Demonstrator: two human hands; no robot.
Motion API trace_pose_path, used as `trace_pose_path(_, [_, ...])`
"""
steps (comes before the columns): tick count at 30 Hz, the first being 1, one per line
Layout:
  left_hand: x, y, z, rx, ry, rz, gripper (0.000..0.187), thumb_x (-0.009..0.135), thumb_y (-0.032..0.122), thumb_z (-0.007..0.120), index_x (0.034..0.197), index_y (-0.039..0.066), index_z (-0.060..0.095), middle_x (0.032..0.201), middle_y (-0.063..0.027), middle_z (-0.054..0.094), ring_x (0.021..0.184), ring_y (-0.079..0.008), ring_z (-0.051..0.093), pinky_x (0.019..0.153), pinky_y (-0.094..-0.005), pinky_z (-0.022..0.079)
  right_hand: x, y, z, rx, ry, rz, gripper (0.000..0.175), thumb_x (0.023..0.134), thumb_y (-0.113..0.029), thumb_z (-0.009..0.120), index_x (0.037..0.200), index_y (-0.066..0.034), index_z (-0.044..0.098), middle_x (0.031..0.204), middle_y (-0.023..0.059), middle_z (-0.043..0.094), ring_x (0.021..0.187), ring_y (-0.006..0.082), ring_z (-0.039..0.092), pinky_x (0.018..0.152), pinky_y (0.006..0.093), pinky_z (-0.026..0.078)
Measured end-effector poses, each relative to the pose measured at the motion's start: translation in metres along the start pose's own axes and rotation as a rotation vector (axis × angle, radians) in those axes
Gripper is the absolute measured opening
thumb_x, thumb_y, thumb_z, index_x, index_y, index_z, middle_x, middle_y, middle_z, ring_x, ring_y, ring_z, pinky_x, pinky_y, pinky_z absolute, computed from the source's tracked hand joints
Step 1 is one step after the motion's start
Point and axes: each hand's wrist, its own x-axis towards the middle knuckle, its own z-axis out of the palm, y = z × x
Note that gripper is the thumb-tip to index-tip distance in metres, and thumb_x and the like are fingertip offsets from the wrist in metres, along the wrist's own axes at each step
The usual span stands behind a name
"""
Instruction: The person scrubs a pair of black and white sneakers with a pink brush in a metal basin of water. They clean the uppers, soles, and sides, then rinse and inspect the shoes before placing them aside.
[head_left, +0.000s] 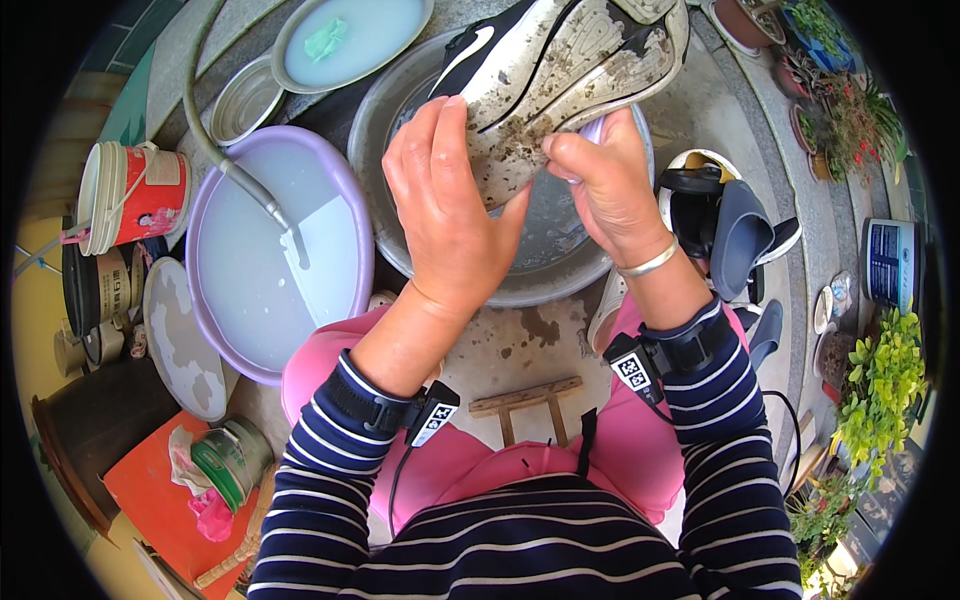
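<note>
A black-and-white Nike sneaker (525, 90) is held up, tilted, over a round grey metal basin (375, 135). Its white sole faces me and is speckled with dark mud. My left hand (450, 202) grips the lower left end of the shoe, fingers along its side. My right hand (611, 187) is curled around a lilac object (591, 132), mostly hidden by the fingers and shoe. The thumb of that hand touches the muddy sole. Wet, greyish traces show inside the basin below.
At left stands a lilac tub (369, 247) of cloudy water with a hose (247, 180) running in. Behind it are a metal bowl (240, 105) and a basin (281, 60) holding a green cloth. Slippers (739, 240) and shoes lie at right. A wooden stool (529, 397) is below.
</note>
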Motion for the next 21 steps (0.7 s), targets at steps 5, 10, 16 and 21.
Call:
trace_pose_path(5, [-0.0002,-0.0015,-0.0013,0.024,0.033,0.004,0.097,0.06,0.008,0.09,0.142,-0.001,0.038,0.134,-0.0212,0.049,0.124,-0.0392,0.047,0.104,-0.0469,0.035,-0.0003,-0.0017,0.0015,-0.048,-0.041,-0.025,0.049,0.082,0.0,0.065,0.128,-0.0053,0.048,0.107,0.0015,0.061,0.082,0.0053,0.053,0.063,0.0214,0.04])
trace_pose_path(10, [-0.0025,0.0012,0.0,0.032,0.007,0.012,0.098,0.06,0.007,0.09,0.142,-0.001,0.038,0.134,-0.0217,0.049,0.123,-0.0398,0.047,0.104,-0.0471,0.035,-0.0006,-0.0013,0.0022,-0.022,-0.02,-0.007,0.052,0.083,-0.003,0.067,0.13,-0.006,0.045,0.106,0.002,0.058,0.077,0.0055,0.05,0.062,0.0222,0.039])
trace_pose_path(16, [-0.0022,-0.0026,-0.0025,0.021,0.054,0.008,0.1,0.054,0.002,0.087,0.141,-0.001,0.038,0.136,-0.0232,0.045,0.121,-0.0428,0.046,0.102,-0.0502,0.037,0.0,0.001,0.0013,-0.059,-0.076,-0.033,0.05,0.083,0.0,0.064,0.129,-0.0041,0.044,0.1,0.0018,0.057,0.073,0.0059,0.046,0.061,0.0233,0.038])
trace_pose_path(21, [-0.0019,-0.001,-0.0013,0.002,0.023,-0.024,0.1,0.059,0.009,0.092,0.142,-0.001,0.038,0.133,-0.0217,0.048,0.121,-0.039,0.048,0.104,-0.0464,0.037,0.0033,-0.0006,0.0029,-0.052,-0.017,-0.008,0.042,0.084,0.001,0.062,0.123,-0.003,0.047,0.096,0.002,0.057,0.072,0.0055,0.046,0.06,0.0228,0.037])
